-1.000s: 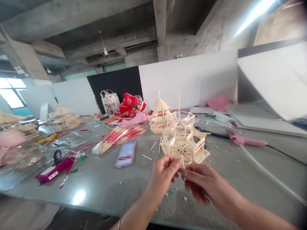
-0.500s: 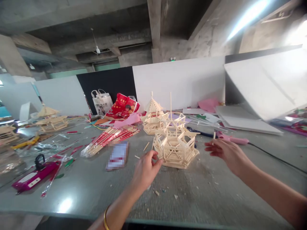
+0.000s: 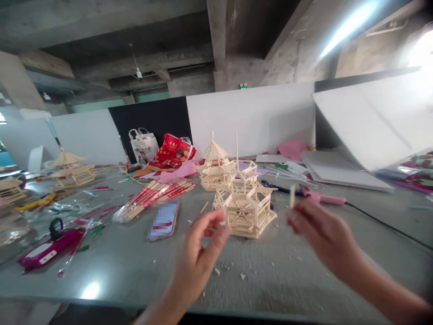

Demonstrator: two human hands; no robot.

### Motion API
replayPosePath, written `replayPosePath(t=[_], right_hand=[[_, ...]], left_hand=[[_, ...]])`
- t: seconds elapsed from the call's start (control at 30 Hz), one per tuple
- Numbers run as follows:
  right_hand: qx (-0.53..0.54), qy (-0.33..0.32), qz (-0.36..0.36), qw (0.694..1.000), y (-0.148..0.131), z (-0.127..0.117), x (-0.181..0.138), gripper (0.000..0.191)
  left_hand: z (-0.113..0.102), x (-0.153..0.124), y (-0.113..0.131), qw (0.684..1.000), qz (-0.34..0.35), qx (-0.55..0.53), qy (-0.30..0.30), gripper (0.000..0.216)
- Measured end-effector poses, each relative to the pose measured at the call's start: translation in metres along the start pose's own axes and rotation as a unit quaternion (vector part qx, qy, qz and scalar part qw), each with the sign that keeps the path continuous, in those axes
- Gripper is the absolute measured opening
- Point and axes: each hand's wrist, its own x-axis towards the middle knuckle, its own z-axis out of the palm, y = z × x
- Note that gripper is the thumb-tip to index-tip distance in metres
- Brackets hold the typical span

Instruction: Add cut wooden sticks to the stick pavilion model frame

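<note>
A pavilion model [image 3: 250, 216] of pale wooden sticks stands on the table in front of me, with one thin stick rising upright from it. My right hand [image 3: 321, 234], to its right and apart from it, pinches a short wooden stick [image 3: 292, 197] that points upward. At the model's near left side is my left hand [image 3: 203, 248], its thumb and forefinger curled into a pinch. Something small and pale seems to be at those fingertips, but I cannot make it out. Behind the model stands another stick pavilion [image 3: 214, 158] with a pointed roof.
A pink glue gun [image 3: 324, 197] with a black cord lies right of the model. To the left are a phone [image 3: 164, 220], bundled sticks in plastic [image 3: 154, 198] and a magenta power strip [image 3: 50, 250]. White boards [image 3: 348, 171] lie at the back right. Small scraps dot the table [image 3: 270, 284].
My right hand has moved left and nearer with the short stick, which now shows more clearly. My left hand has come slightly nearer to me, its palm turned more into view.
</note>
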Motion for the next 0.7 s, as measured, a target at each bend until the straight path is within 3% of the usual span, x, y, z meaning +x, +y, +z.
replayPosePath(t=[0.1,0.2,0.27,0.3,0.37,0.4,0.47,0.57,0.63,0.7], right_hand=[[-0.034,-0.167,-0.117,0.978,-0.034,0.021,-0.041,0.009],[-0.049,-0.237,-0.163,0.956,-0.036,0.026,-0.043,0.01],[-0.114,-0.221,-0.164,0.955,-0.022,0.011,-0.022,0.015],[-0.159,-0.156,-0.181,0.958,-0.012,0.0,-0.007,0.017],[-0.265,-0.074,-0.228,0.934,0.008,-0.021,0.025,0.022],[-0.316,-0.064,-0.234,0.917,0.018,-0.03,0.039,0.027],[-0.393,-0.096,-0.248,0.88,0.033,-0.038,0.062,0.04],[-0.441,-0.162,-0.275,0.839,0.044,-0.031,0.081,0.067],[-0.453,-0.182,-0.296,0.821,0.044,-0.022,0.088,0.071],[-0.466,-0.191,-0.307,0.808,0.041,-0.014,0.093,0.061]], left_hand=[[0.031,-0.02,0.02,0.991,0.008,-0.082,-0.102,0.032],[0.051,-0.03,0.018,0.996,0.016,-0.079,-0.042,0.031],[0.05,-0.031,0.007,0.996,-0.016,-0.086,0.025,0.036],[0.046,-0.03,0.001,0.994,-0.036,-0.095,0.046,0.037],[0.036,-0.027,-0.012,0.99,-0.065,-0.114,0.054,0.039],[0.032,-0.027,-0.017,0.989,-0.076,-0.121,0.047,0.039],[0.028,-0.028,-0.026,0.988,-0.088,-0.125,0.025,0.038],[0.029,-0.035,-0.036,0.989,-0.093,-0.117,0.009,0.037],[0.031,-0.038,-0.041,0.988,-0.096,-0.118,0.009,0.036],[0.032,-0.04,-0.046,0.987,-0.108,-0.123,0.005,0.037]])
